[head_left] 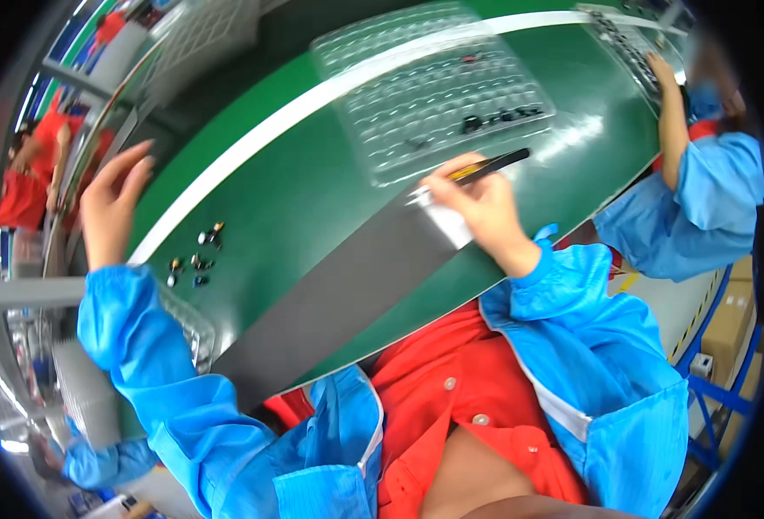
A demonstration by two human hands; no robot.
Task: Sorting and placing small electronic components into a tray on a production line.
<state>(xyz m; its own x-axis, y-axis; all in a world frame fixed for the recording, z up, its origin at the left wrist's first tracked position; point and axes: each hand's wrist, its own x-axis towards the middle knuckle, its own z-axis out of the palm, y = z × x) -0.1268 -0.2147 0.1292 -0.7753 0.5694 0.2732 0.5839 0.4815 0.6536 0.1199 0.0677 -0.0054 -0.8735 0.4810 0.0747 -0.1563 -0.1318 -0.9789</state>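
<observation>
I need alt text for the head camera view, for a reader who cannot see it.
A person in a blue coat works at a green belt: the right hand holds black tweezers beside a clear plastic tray, while the open left hand hovers above the belt edge. Small metal parts lie loose on the belt.

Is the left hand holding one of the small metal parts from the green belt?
No, the left hand is raised with open, empty fingers, and the small metal parts lie apart from it on the green belt.
</observation>
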